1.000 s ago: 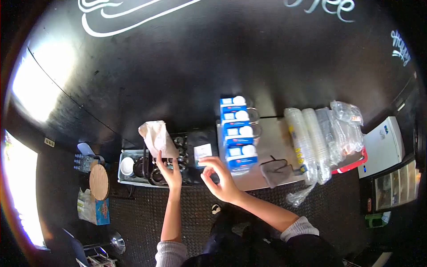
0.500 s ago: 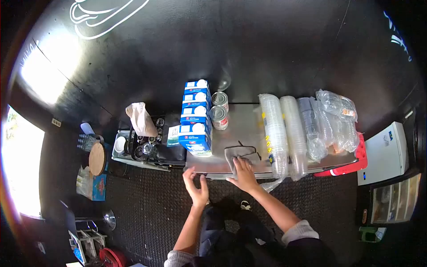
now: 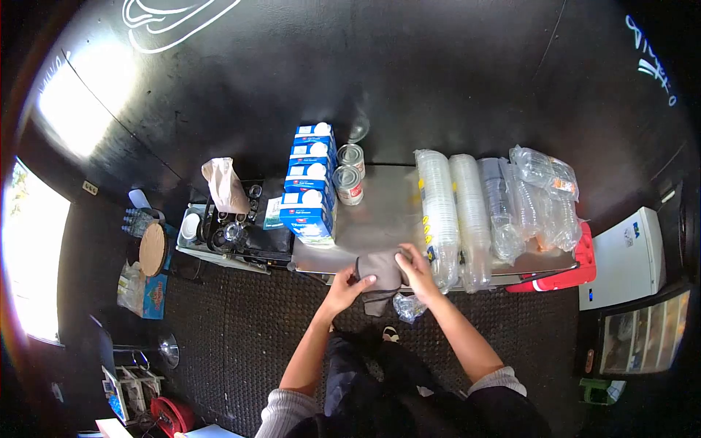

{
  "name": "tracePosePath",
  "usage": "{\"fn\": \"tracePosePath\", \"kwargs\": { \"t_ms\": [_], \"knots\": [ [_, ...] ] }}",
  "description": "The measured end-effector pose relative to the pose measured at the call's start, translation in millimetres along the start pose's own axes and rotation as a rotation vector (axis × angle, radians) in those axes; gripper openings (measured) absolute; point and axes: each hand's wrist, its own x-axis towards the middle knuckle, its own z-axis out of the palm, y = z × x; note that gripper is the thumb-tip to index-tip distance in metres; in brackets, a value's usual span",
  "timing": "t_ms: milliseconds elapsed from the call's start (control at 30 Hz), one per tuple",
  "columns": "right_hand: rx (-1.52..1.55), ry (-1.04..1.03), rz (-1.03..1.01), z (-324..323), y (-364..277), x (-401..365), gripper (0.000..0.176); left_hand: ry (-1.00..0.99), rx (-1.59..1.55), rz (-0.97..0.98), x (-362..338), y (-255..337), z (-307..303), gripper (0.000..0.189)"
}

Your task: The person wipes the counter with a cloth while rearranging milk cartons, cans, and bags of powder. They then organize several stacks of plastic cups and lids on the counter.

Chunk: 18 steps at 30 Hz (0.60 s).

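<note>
A grey cloth (image 3: 380, 277) hangs between my two hands at the front edge of the steel table (image 3: 383, 212). My left hand (image 3: 347, 289) grips its left side, thumb on top. Its upper right corner is pinched in my right hand (image 3: 417, 271). Behind the cloth and to the left stands a row of blue and white milk cartons (image 3: 307, 208). Two cans (image 3: 348, 184) sit beside the cartons. Right of my right hand lie long sleeves of clear plastic cups (image 3: 439, 219), one end reaching over the table's front edge.
Dark cup lids or cups (image 3: 504, 212) and bagged clear plastic ware (image 3: 548, 175) lie at the table's right. A red cooler (image 3: 584, 255) and a white fridge (image 3: 624, 252) stand beyond. At left are a paper bag (image 3: 225, 187) and a round wooden board (image 3: 153, 249).
The cloth has come up off the tabletop and over the front edge. My left hand, empty before, has moved right and taken hold of it. The camera view has shifted slightly.
</note>
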Motion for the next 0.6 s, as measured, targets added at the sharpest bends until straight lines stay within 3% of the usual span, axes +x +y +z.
{"fn": "tracePosePath", "kwargs": {
  "t_ms": [67, 133, 200, 333, 400, 433, 467, 533, 600],
  "knots": [
    [0.038, 0.010, -0.049, -13.9, -11.4, -0.2, 0.032, 0.052, -0.151, -0.081, 1.0, 13.2, 2.4, 0.035],
    [0.011, -0.074, -0.118, -27.9, -31.8, -3.4, 0.031, 0.179, -0.298, 0.018, 1.4, 37.5, 14.3, 0.025],
    [0.089, -0.070, -0.074, -37.8, -34.3, -1.5, 0.030, 0.229, -0.203, 0.060, 2.6, 47.5, 16.3, 0.020],
    [-0.136, 0.175, -0.271, -35.1, -45.0, -9.8, 0.027, 0.337, -0.337, 0.107, -0.7, 69.8, 37.5, 0.017],
    [-0.344, 0.102, -0.450, -29.3, -51.0, -19.6, 0.033, 0.295, -0.281, 0.143, -4.6, 76.6, 44.6, 0.022],
    [-0.323, -0.010, -0.414, -18.7, -55.1, -27.9, 0.037, 0.255, -0.175, 0.172, -7.2, 71.5, 47.7, 0.029],
    [-0.281, -0.074, -0.522, -7.9, -61.5, -32.7, 0.038, 0.037, -0.271, 0.068, -8.2, 66.8, 43.3, 0.039],
    [-0.119, 0.001, -0.412, -1.4, -46.4, -34.6, 0.034, -0.115, -0.288, 0.187, -14.5, 82.3, 48.3, 0.054],
    [-0.089, -0.001, -0.344, -5.5, -39.4, -31.7, 0.029, -0.222, -0.396, 0.135, -19.3, 84.2, 48.6, 0.063]
  ]
}}
